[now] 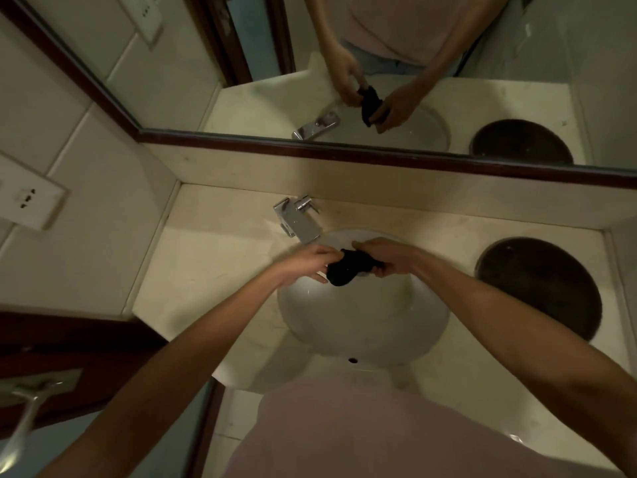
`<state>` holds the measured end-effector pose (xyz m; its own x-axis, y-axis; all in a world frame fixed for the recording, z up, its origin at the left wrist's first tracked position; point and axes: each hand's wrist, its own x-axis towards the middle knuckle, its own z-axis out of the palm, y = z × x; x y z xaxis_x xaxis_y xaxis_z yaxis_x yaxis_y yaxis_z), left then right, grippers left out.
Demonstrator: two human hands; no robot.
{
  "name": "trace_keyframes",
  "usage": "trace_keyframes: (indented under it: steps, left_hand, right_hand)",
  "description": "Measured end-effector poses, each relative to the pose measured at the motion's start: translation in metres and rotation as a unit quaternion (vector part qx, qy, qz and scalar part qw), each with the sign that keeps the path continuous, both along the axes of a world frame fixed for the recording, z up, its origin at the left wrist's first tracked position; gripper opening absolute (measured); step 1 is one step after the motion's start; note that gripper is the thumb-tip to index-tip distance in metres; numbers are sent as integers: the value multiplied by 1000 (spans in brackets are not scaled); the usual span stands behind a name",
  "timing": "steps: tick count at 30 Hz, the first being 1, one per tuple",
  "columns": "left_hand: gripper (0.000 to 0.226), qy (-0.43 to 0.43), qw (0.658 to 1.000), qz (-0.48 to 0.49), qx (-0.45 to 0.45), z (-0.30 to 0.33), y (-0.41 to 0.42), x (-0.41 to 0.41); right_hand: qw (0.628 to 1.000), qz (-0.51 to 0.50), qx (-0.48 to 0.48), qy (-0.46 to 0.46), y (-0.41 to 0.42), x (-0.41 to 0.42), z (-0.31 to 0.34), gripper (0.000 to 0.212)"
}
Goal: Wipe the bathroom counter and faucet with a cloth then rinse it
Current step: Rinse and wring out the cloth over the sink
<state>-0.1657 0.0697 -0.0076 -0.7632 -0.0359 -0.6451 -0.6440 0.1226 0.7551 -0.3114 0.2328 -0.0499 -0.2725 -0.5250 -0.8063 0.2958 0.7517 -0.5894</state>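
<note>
A dark, bunched cloth (346, 270) is held over the far part of the white sink basin (362, 326). My left hand (305, 262) grips its left end and my right hand (387, 255) grips its right end, the cloth twisted between them. The chrome faucet (298, 220) stands just beyond my hands at the back of the cream counter (196, 270). No water stream is visible from the spout.
A round dark opening (539, 286) sits in the counter to the right. A mirror (379, 63) runs above the backsplash and reflects my hands. A tiled wall with a socket plate (29, 200) is at left, and a door with a metal handle (26, 412) at lower left.
</note>
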Motion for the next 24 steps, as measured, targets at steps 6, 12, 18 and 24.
trace_keyframes:
  steps: [6,12,18,24]
  left_hand:
    - [38,-70,952,87,283,-5,-5,-5]
    - [37,-96,971,53,210,4,17,-16]
    - [38,75,884,-163,-432,2,19,-35]
    - [11,136,831,-164,-514,-5,20,-41]
  right_hand:
    - [975,-14,-214,58,-15,-16,33,30]
    - [931,62,-269,238,-19,-13,61,32]
    - [856,174,-172,456,0,-2,21,36]
    - [985,-172,-9,-2,-11,9,-25,30]
